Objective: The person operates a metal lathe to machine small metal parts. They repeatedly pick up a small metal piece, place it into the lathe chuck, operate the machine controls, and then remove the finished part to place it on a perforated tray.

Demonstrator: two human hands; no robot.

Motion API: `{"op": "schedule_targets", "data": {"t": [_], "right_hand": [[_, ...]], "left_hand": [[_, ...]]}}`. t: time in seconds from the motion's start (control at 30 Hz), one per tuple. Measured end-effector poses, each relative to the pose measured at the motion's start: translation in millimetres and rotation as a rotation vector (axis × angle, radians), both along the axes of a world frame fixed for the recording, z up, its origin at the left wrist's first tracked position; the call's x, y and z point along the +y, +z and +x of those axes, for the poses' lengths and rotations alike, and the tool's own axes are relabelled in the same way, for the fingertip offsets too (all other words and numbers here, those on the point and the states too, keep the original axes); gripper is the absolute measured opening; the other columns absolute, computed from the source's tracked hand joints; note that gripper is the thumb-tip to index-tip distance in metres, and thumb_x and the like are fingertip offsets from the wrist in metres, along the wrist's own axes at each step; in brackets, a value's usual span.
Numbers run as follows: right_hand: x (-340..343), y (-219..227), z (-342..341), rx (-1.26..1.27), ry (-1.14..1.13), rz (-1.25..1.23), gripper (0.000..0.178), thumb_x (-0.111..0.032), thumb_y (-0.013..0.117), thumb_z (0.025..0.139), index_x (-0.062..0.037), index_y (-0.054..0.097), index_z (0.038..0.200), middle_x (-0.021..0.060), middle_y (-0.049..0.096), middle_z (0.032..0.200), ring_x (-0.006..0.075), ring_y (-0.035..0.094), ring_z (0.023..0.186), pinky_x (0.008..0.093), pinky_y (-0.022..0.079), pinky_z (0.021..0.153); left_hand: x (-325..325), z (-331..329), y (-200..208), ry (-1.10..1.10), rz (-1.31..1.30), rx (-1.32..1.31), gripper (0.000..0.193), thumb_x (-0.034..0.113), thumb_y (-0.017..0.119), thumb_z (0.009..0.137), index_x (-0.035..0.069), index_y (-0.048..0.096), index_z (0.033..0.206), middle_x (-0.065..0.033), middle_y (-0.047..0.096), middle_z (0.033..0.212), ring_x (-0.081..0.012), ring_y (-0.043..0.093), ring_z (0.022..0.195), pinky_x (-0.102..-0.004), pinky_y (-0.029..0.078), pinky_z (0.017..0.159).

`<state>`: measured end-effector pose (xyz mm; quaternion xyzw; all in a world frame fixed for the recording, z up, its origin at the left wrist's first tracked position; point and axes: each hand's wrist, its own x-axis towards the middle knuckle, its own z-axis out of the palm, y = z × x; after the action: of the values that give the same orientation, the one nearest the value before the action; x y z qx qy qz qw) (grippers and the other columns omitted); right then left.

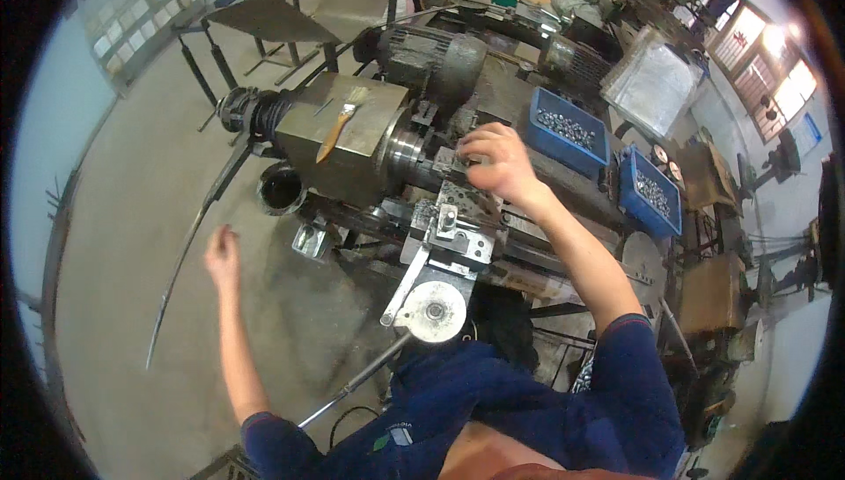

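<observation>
My right hand (498, 161) reaches over the lathe, just right of its chuck (407, 153). Its fingers are curled toward the thumb, and whatever lies between them is too small or hidden to name. Beneath it sits the tool slide (466, 202) with a clamp bolt on top. My left hand (224, 260) hangs over the floor, left of the machine, its fingers loosely bent and apart with nothing visible in them. Near that hand, a long bent metal lever (211, 196) slopes down from the headstock (339, 141). A round white handwheel (435, 311) faces me.
A wooden-handled brush (339, 128) lies on the headstock. Two blue bins, a far one (539, 119) and a nearer one (653, 213), hold small metal parts at the right. A motor (431, 58) stands behind. A dark pot (282, 188) sits below the headstock's left side.
</observation>
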<state>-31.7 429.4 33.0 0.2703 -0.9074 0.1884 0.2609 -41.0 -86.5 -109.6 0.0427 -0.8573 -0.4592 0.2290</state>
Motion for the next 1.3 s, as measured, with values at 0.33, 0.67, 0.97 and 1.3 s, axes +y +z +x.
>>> {"op": "schedule_targets", "data": {"t": [0.33,0.67,0.97,1.3], "right_hand": [[170,-6,200,-0.271,-0.659,-0.248,0.028,-0.013,0.06,0.056,-0.004,0.067,0.082,0.013,0.064,0.086,0.0292,0.058,0.085,0.0345,0.046,0.078],[291,-61,348,-0.356,-1.284,-0.296,0.036,-0.013,0.057,0.06,-0.0032,0.067,0.093,0.0194,0.065,0.09,0.0279,0.063,0.085,0.0318,0.047,0.077],[399,-134,459,-0.753,-1.544,-0.081,0.06,-0.017,0.065,0.062,-0.0101,0.052,0.121,0.0167,0.055,0.117,0.0299,0.052,0.108,0.036,0.043,0.09],[403,-156,464,-0.698,-1.844,0.184,0.028,-0.023,0.053,0.068,-0.005,0.062,0.089,0.0197,0.063,0.089,0.037,0.061,0.086,0.0442,0.048,0.076]], "left_hand": [[75,-67,-155,-0.24,-0.959,-0.501,0.03,0.019,0.06,0.07,0.005,0.057,0.097,-0.0176,0.064,0.088,-0.034,0.062,0.084,-0.043,0.05,0.074],[78,-44,-126,-0.263,-0.93,-0.477,0.046,0.02,0.061,0.075,0.005,0.052,0.117,-0.0206,0.058,0.105,-0.0357,0.06,0.088,-0.0432,0.049,0.077],[80,36,-45,-0.528,-0.755,-0.89,0.044,0.018,0.068,0.071,0.004,0.059,0.111,-0.0164,0.066,0.085,-0.0273,0.063,0.082,-0.0353,0.049,0.074],[157,145,38,-0.9,-0.089,-0.962,0.044,0.024,0.065,0.08,0.001,0.053,0.117,-0.0132,0.065,0.093,-0.0174,0.062,0.086,-0.0319,0.048,0.075]]}}
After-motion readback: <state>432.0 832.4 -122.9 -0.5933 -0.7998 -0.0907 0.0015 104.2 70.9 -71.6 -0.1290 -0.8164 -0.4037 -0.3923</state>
